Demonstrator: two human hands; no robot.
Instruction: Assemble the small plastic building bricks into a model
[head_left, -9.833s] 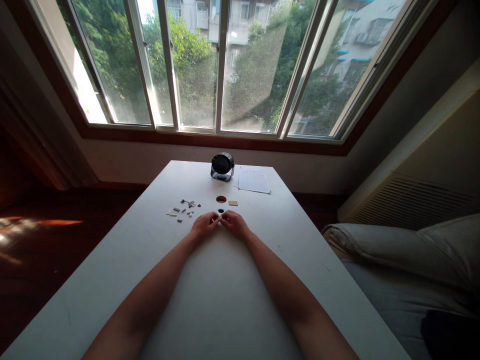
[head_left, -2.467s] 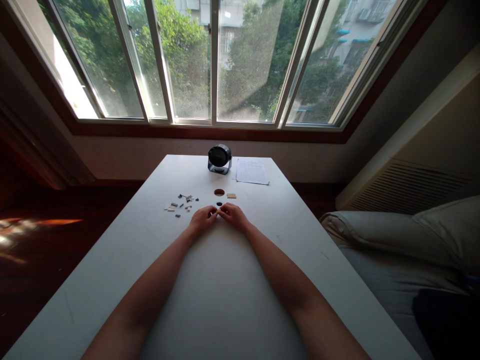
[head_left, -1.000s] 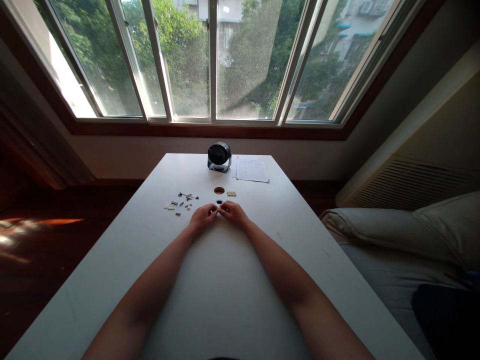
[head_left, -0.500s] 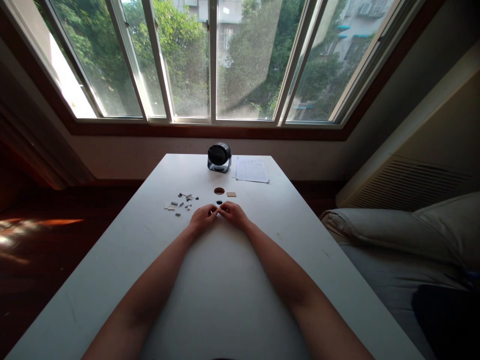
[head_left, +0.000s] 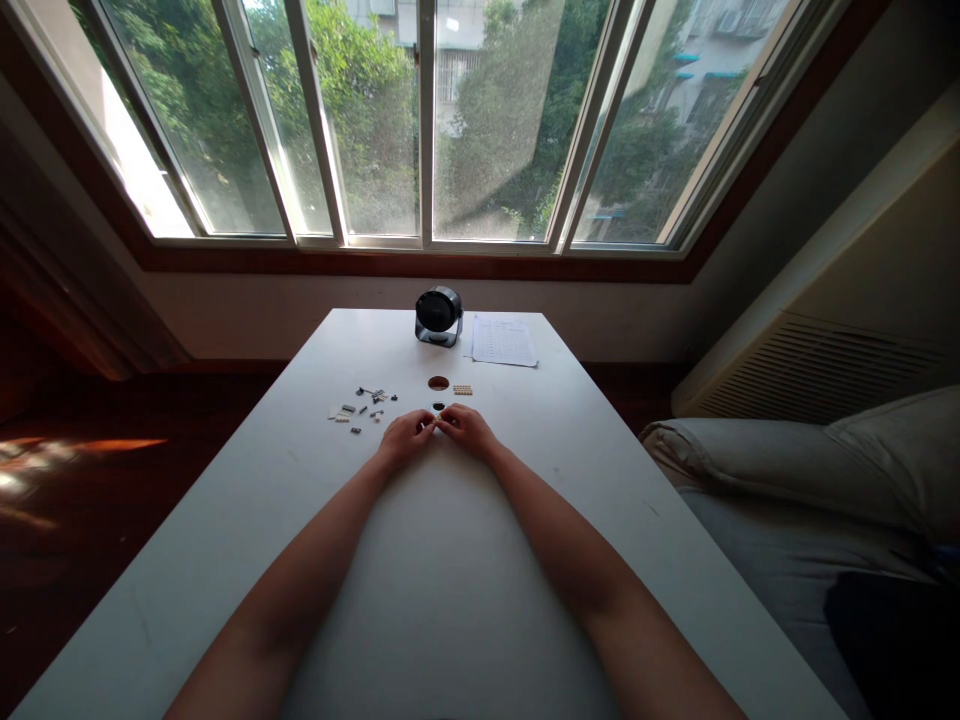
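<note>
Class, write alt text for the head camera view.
Two bare hands, left hand and right hand, meet fingertip to fingertip over a tiny piece on a white table, small grey building parts scattered left, a black fan beyond.

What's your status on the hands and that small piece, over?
Left hand and right hand fingertip to fingertip, pinching a small piece, too small to identify. Loose small parts lie left, apart. Nothing in the way.

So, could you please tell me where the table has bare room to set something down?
Bare: the table left of the left hand, and right of the right hand. Crowded: small parts, disc, plate, with fan and paper behind.
</note>
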